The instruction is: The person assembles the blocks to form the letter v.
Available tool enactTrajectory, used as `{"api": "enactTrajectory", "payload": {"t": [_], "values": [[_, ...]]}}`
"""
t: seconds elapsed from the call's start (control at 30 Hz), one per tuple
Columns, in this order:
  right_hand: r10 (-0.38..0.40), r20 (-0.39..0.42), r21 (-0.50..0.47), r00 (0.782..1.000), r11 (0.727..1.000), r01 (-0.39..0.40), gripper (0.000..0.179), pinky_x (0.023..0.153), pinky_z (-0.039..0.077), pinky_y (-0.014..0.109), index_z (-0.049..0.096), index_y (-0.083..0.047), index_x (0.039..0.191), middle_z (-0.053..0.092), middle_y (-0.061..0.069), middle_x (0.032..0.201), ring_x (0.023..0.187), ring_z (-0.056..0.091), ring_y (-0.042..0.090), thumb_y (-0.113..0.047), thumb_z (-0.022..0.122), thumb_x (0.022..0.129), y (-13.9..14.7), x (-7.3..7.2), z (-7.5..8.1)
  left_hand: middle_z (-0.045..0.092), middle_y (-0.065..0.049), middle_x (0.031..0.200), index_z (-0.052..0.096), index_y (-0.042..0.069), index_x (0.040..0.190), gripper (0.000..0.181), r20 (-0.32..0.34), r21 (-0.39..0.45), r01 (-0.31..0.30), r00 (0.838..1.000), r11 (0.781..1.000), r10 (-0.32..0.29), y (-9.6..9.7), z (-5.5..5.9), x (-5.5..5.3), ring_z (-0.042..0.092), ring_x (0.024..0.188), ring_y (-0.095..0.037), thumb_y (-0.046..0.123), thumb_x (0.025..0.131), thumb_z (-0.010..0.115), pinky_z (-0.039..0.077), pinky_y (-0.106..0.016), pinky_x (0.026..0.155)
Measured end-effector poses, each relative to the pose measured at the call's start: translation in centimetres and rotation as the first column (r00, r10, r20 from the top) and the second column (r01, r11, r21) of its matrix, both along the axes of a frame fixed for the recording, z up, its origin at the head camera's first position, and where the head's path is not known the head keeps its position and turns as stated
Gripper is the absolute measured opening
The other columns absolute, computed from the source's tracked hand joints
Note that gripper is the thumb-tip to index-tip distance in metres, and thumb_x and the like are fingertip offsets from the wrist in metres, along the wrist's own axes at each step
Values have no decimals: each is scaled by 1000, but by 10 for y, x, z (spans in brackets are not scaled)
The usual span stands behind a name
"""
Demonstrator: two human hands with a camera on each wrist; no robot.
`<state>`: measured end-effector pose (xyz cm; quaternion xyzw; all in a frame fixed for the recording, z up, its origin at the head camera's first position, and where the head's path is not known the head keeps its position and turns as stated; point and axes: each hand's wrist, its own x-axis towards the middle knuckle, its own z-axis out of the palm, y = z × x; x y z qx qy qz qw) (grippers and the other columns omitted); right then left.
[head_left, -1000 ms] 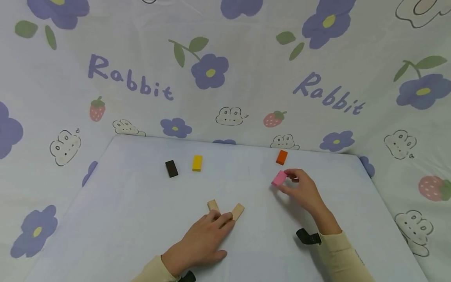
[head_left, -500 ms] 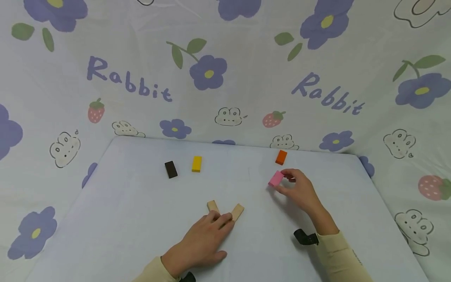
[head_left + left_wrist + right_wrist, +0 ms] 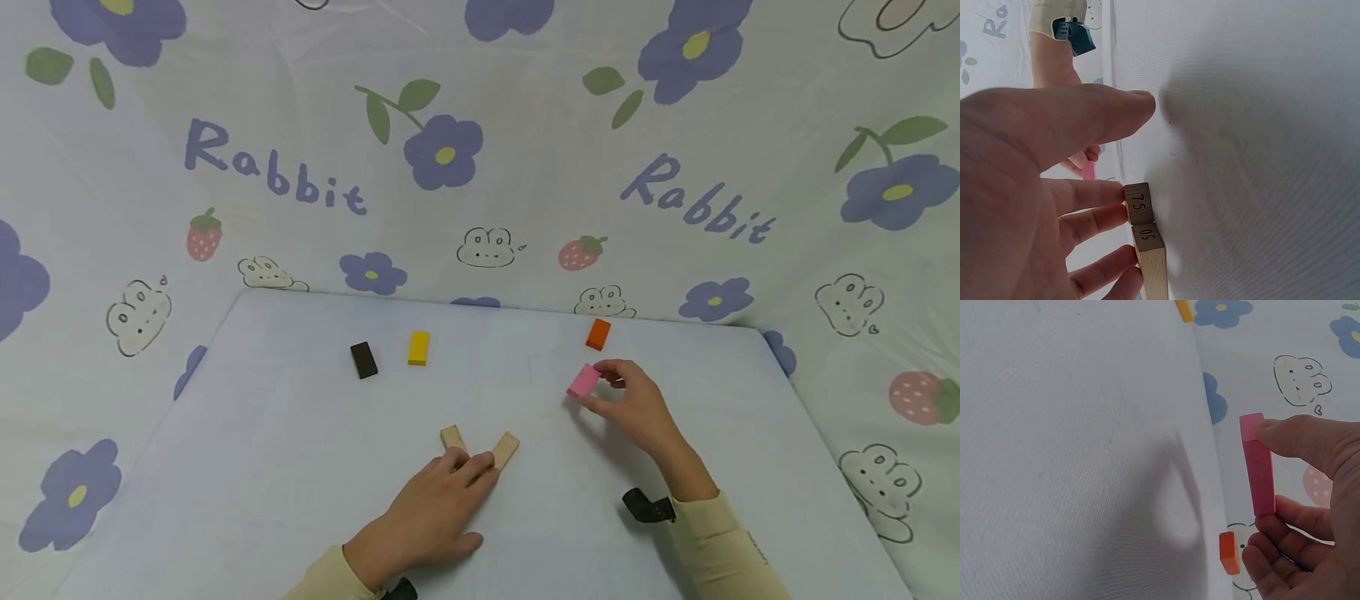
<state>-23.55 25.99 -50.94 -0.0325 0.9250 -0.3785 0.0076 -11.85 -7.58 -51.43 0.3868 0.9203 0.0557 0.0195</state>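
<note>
Two natural wooden blocks lie in a V on the white table, the left block (image 3: 453, 438) and the right block (image 3: 506, 451). My left hand (image 3: 431, 512) rests its fingertips on them, fingers extended and thumb held apart. In the left wrist view the block ends carry printed numbers; the upper end (image 3: 1139, 203) reads 75 and the lower (image 3: 1147, 235) reads 50. To the right, my right hand (image 3: 637, 408) pinches a pink block (image 3: 583, 381) lengthwise between thumb and fingertips, with a shadow below it on the table. An orange block (image 3: 598, 334) lies just beyond it.
Farther back on the left lie a dark brown block (image 3: 364, 360) and a yellow block (image 3: 419, 348). A white cloth with rabbits and purple flowers (image 3: 444, 153) hangs behind the table (image 3: 300, 500). Black camera mounts (image 3: 648, 506) sit at both wrists.
My right hand has shifted slightly left with the pink block. My left hand stays on the wooden blocks, and the other blocks keep their places.
</note>
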Motion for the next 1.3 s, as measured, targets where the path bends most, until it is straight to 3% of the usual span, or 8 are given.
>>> {"api": "enactTrajectory", "payload": {"t": [1.3], "values": [[38,-12,-5,999,999,-38,64,106,51,58,59,-3,147,60,18,143,130,55,40,-29,85,96,-19,6,-3,49,0,153,61,13,151,70,-40,-1,-4,999,1000,4,2,-2,0,46,122,-21,44,93,83,49,-36,103]]}}
